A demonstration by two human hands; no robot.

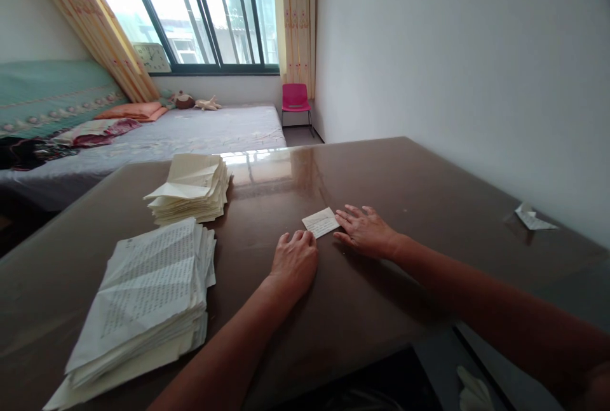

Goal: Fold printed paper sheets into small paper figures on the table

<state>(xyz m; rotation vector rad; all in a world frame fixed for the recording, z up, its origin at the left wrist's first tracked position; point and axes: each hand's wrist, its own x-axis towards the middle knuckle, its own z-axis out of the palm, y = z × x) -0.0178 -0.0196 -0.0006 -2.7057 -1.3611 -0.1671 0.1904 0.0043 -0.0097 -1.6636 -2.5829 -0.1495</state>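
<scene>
A small folded piece of printed paper (320, 222) lies on the brown table (391, 176). My right hand (365, 230) lies flat with fingers spread, its fingertips pressing the paper's right edge. Palm down just left of and below the paper rests my left hand (294, 260), its fingers curled, touching the paper's near corner. Neither hand lifts anything.
A thick stack of printed sheets (143, 303) sits at the near left, a second stack of folded papers (193, 188) behind it. One folded paper shape (531, 217) lies at the far right by the wall. Beyond the table are a bed (190, 134) and a pink chair (295, 100).
</scene>
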